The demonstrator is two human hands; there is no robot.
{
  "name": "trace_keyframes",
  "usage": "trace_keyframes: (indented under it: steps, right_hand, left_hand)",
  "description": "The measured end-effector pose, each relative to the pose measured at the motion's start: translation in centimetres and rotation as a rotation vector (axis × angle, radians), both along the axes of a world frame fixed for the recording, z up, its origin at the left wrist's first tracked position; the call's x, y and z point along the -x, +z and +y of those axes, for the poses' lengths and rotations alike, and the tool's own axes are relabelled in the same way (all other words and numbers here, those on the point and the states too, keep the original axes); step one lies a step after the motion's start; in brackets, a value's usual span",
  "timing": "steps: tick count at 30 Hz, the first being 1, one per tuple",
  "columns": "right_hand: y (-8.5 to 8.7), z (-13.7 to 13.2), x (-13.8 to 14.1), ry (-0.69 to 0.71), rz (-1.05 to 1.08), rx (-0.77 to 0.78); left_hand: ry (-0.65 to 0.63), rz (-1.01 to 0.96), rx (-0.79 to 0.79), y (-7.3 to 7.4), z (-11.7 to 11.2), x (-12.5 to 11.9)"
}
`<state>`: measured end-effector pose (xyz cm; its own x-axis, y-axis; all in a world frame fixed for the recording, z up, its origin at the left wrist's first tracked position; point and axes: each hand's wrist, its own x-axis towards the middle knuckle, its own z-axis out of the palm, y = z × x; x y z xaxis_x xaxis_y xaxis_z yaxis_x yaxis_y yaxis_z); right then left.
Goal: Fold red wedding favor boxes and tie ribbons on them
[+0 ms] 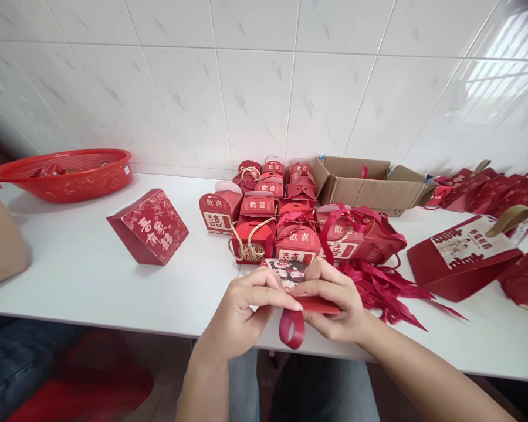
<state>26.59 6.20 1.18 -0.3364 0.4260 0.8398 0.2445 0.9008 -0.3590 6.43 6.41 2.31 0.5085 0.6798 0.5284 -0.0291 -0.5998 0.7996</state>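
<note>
Both my hands meet at the table's near edge over a small red gift box (290,274) with a picture on its top. My left hand (242,313) has its fingers closed and pinches a red ribbon (291,328), whose loop hangs down below the fingers. My right hand (334,302) is closed on the box and the ribbon from the right. Just beyond them stands a cluster of finished red gift boxes (268,220) with gold rope or ribbon handles. A pile of loose red ribbons (378,290) lies right of my right hand.
A white table (83,275) runs along a white tiled wall. A red plastic basket (61,173) sits far left, a tilted red box (149,225) left of centre, an open cardboard box (365,184) behind the cluster, and red paper bags (466,255) on the right.
</note>
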Motion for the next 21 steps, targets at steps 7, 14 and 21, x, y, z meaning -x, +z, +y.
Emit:
trace_keyframes:
  steps: [7, 14, 21]
  right_hand:
    - [-0.25, -0.01, 0.11, -0.008, 0.013, -0.018]
    - [0.09, 0.1, 0.2, 0.028, 0.045, -0.08]
    - [-0.08, 0.2, 0.02, 0.026, 0.097, -0.107]
  left_hand:
    - [0.054, 0.062, -0.007, 0.19, -0.18, 0.19]
    - [0.03, 0.022, -0.108, -0.06, 0.29, -0.25]
    - [0.025, 0.002, -0.215, -0.07, 0.36, -0.46]
